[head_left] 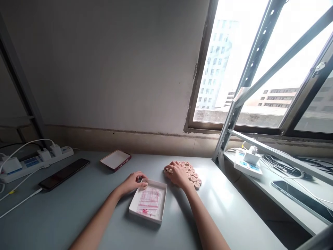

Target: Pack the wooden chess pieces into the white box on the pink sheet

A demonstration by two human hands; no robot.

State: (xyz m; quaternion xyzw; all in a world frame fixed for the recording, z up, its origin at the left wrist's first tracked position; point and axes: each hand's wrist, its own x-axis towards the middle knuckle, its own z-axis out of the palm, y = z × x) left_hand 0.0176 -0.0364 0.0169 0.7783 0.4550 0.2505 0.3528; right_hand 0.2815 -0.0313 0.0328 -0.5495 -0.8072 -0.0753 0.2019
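A shallow white box (163,201) lies on the table in front of me, with a folded sheet printed in red lines (149,200) inside it. My left hand (132,182) grips the box at its far left corner, thumb over the rim and fingers outside. To the right of the box is a cluster of round wooden Chinese chess pieces (191,173), marked with characters. My right hand (178,174) lies over the left part of this cluster, fingers spread and touching pieces. The pieces under the palm are hidden.
A box lid (116,160) with a dark red side rests upturned near the wall. On the left are a phone (65,173) and a white power strip (39,163) with cables. A metal frame post (229,128) stands at the right, beside another table with a second phone (301,199).
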